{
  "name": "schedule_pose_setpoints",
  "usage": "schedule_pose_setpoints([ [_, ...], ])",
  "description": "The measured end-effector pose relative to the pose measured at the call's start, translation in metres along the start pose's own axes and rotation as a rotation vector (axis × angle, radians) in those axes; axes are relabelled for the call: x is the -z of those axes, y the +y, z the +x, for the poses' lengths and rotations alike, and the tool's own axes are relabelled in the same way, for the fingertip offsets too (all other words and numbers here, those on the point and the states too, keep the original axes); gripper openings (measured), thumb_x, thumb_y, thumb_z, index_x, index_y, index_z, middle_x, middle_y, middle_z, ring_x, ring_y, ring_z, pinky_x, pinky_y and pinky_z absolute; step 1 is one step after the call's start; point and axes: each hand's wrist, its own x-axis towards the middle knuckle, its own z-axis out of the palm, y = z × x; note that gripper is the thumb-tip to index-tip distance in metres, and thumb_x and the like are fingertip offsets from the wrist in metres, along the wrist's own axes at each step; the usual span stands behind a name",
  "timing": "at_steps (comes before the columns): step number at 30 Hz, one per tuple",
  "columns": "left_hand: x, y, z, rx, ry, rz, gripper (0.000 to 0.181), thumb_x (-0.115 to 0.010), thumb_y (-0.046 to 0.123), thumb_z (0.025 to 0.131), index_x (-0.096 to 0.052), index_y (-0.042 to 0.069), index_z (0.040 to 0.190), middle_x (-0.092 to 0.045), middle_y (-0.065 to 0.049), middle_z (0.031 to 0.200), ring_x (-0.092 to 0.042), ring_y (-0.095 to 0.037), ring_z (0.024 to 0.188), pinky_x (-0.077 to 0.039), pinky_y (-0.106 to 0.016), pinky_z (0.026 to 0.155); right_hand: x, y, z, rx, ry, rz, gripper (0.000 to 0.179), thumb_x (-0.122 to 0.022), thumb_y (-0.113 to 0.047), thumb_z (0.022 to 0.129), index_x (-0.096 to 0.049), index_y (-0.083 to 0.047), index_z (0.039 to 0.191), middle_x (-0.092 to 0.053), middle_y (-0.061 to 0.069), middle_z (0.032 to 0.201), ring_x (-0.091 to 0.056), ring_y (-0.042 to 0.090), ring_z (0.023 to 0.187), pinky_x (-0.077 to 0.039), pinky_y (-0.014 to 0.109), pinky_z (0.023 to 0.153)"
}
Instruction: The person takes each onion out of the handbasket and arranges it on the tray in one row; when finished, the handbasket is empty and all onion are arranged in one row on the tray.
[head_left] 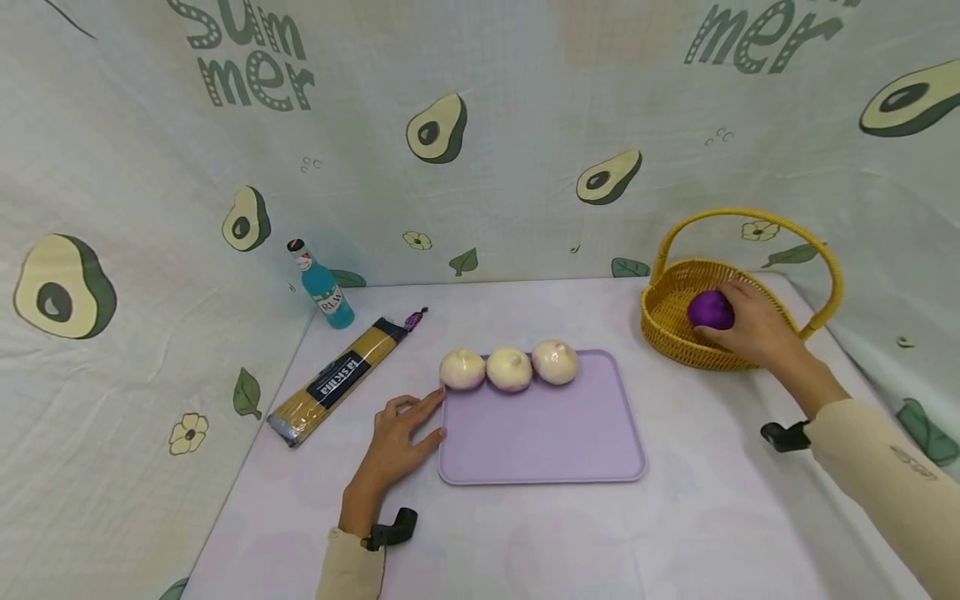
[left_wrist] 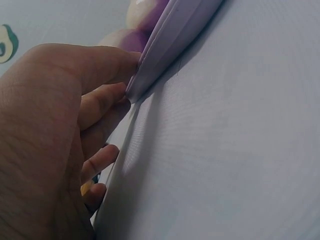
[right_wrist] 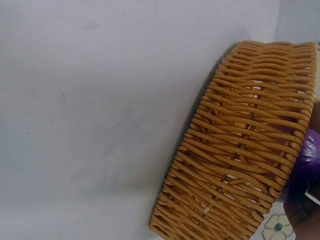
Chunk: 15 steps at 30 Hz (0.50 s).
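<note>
My right hand (head_left: 753, 325) reaches into the yellow wicker basket (head_left: 675, 346) and holds a turnip (head_left: 709, 310) between thumb and fingers, its deep purple side showing. The right wrist view catches only part of that turnip (right_wrist: 309, 157) past the woven wall of the basket (right_wrist: 235, 135). Along the far edge of the lilac tray (head_left: 540, 442) sit three turnips (head_left: 509, 369) in a row, whitish above and purple below. My left hand (head_left: 397, 442) rests at the left rim of the tray, its fingertips touching the edge with fingers loosely extended.
A packet of spaghetti (head_left: 337, 379) lies aslant to the left of the tray. Behind it stands a blue bottle (head_left: 326, 287) near the table's back left corner. An avocado-print cloth (head_left: 517, 225) hangs behind the table. The basket's arched handle (head_left: 742, 213) rises over its opening.
</note>
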Motion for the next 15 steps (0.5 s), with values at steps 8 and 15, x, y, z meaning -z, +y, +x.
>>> schedule_pose_setpoints([
  [8, 0.000, 0.000, -0.001, -0.001, 0.000, 0.005, 0.061, -0.062, 0.047, 0.095, -0.043, 0.036, 0.152, -0.044, 0.017, 0.151, -0.036, -0.021, 0.131, -0.021, -0.048, 0.103, 0.001, -0.005, -0.005, 0.020, 0.014, 0.008, 0.090, -0.079, -0.032, 0.087, -0.030, 0.016, 0.146, -0.025, 0.041, 0.148, -0.026, 0.059, 0.132, -0.028, 0.073, 0.100],
  [15, -0.001, 0.000, -0.001, -0.017, 0.015, 0.010, 0.061, -0.062, 0.047, 0.095, -0.045, 0.034, 0.152, -0.045, 0.016, 0.151, -0.037, -0.021, 0.130, -0.022, -0.048, 0.103, 0.004, -0.014, -0.008, 0.027, 0.033, -0.003, 0.087, -0.077, -0.035, 0.087, -0.033, 0.013, 0.145, -0.028, 0.039, 0.146, -0.029, 0.058, 0.129, -0.029, 0.072, 0.099],
])
